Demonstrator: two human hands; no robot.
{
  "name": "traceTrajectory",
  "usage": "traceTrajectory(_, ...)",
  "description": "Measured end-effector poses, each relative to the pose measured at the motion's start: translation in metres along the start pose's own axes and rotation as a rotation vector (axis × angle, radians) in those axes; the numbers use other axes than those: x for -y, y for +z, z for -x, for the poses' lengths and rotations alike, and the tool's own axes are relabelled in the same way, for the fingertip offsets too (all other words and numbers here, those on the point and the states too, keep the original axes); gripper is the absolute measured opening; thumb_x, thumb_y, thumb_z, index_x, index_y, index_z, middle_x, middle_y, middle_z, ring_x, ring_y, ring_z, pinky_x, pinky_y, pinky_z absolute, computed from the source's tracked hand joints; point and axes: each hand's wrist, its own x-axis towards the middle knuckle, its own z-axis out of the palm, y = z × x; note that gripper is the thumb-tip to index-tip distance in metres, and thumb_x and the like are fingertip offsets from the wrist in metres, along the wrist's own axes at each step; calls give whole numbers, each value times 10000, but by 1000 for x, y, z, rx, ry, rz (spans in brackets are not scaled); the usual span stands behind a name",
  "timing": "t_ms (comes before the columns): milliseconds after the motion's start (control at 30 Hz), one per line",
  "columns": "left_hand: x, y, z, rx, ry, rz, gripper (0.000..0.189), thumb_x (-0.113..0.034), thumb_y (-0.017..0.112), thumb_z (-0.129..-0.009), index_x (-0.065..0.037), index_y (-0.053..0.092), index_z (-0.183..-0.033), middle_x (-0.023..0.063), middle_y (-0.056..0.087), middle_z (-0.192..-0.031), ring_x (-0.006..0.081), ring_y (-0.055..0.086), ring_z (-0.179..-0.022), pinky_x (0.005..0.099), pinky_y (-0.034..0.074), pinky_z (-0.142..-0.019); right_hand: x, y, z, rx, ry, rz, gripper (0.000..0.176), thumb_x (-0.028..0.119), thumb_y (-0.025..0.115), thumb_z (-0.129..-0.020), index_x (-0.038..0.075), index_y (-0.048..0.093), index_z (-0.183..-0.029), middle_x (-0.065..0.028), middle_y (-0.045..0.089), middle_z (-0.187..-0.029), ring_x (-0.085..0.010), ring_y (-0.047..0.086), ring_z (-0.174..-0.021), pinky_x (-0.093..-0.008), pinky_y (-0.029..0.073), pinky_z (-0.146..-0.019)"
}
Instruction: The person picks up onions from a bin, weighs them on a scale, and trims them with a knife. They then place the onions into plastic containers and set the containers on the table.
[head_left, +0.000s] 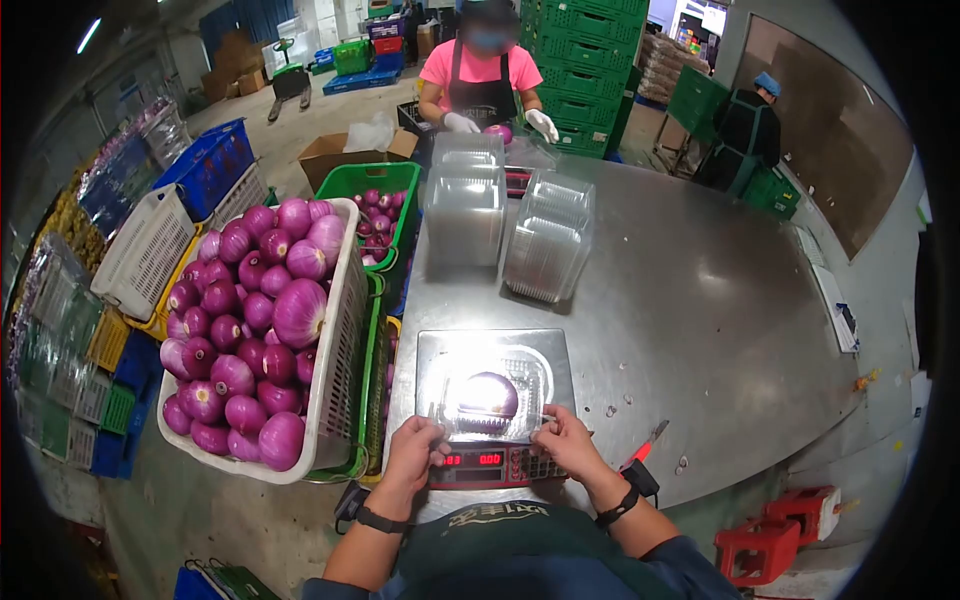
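Observation:
A clear plastic clamshell box (532,395) rests on the metal plate (432,346) of a red digital scale (515,466). Inside the box is one purple onion (488,394), partly washed out by glare. My left hand (412,450) pinches the box's near left corner between thumb and fingers. At the near right corner, my right hand (570,442) grips the edge in the same way. Red digits glow on the scale's display below the box. A red-handled knife (650,443) lies on the table to the right of my right hand.
A white crate (345,290) heaped with purple onions (300,312) stands left of the steel table (700,300). Stacked clear boxes (465,210) stand ahead, beside another stack (548,240). Across the table, a gloved co-worker (485,85) handles an onion. Red crates (760,550) sit low at right.

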Motion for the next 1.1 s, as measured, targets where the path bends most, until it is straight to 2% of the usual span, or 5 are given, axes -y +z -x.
traceTrajectory(600, 10, 91, -21, -30, 348, -580, 653, -232, 824, -883, 72, 517, -1373, 140, 685, -1203, 174, 646, -1088, 319, 529, -937, -24, -62, -13, -152, -42, 109, 899, 513, 808, -843, -95, 504, -1431, -228, 569, -1344, -268, 603, -1164, -354, 513, -966)
traceTrajectory(700, 30, 125, -20, 110, 271, -521, 710, -237, 837, -880, 94, 468, -1389, 155, 671, -1200, 176, 638, -1084, 312, 538, -913, -101, -83, -39, -225, -156, 198, 801, 388, 800, -896, -38, 445, -1475, -153, 641, -1247, -182, 667, -861, -285, 530, -663)
traceTrajectory(767, 48, 142, -24, 96, 241, -566, 738, -238, 838, -877, 109, 452, -1401, 175, 652, -1234, 198, 639, -1090, 323, 538, -923, 19, -96, 34, 50, 185, -64, 916, 398, 794, -894, -14, 309, -1552, -179, 579, -1359, -224, 660, -1045, -329, 558, -817)
traceTrajectory(833, 60, 161, -28, 126, 199, -616, 771, -241, 830, -881, 114, 428, -1434, 193, 627, -1271, 209, 630, -1105, 323, 536, -928, -51, -108, 15, 14, 117, -168, 987, 401, 770, -904, 6, 186, -1595, -209, 483, -1471, -261, 557, -1285, -380, 511, -1014)
traceTrajectory(1100, 70, 194, -19, 212, 155, -532, 594, -148, 791, -906, 13, 507, -1402, 121, 620, -1239, 114, 595, -950, 248, 543, -704, -41, -222, 11, -345, 173, -796, 461, 467, 684, -903, 158, 577, -1228, -154, 693, -1007, -230, 663, -615, -320, 449, -394)
